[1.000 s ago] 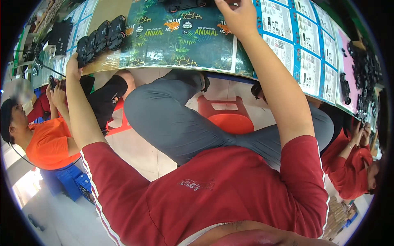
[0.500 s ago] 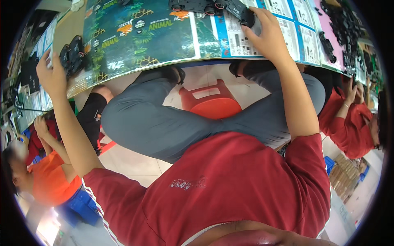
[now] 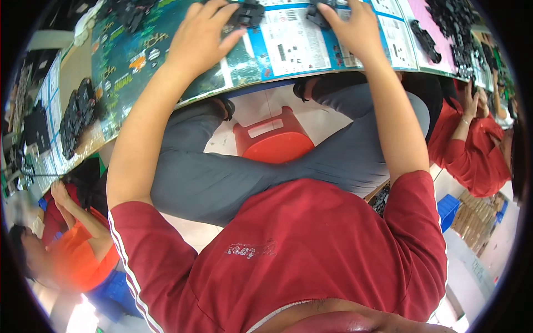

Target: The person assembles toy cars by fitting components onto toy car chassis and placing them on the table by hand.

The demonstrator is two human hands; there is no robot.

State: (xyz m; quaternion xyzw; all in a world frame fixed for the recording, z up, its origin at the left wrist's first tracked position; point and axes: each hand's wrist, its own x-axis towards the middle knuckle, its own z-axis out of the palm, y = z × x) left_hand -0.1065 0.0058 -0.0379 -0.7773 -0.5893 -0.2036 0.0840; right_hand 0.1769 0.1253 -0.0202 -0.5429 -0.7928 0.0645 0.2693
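Observation:
My left hand is over the table top with its fingers spread and its thumb apart. Just past its index finger lies a small black toy car part; whether the fingertip touches it is unclear. My right hand is curled round another black wheeled toy car piece, the thumb against its near side. The top picture edge cuts off part of that hand. Beneath both hands is the table covering, a glossy green and white printed sheet with blue stripes.
Black toy car pieces lie at the left table edge, more at the far left. One black piece and a large heap are on the right. A red stool stands under the table. People sit on both sides.
My left hand has moved right from the left-hand pieces to the middle of the table. My right hand has shifted slightly, and the black pieces at the middle now lie apart.

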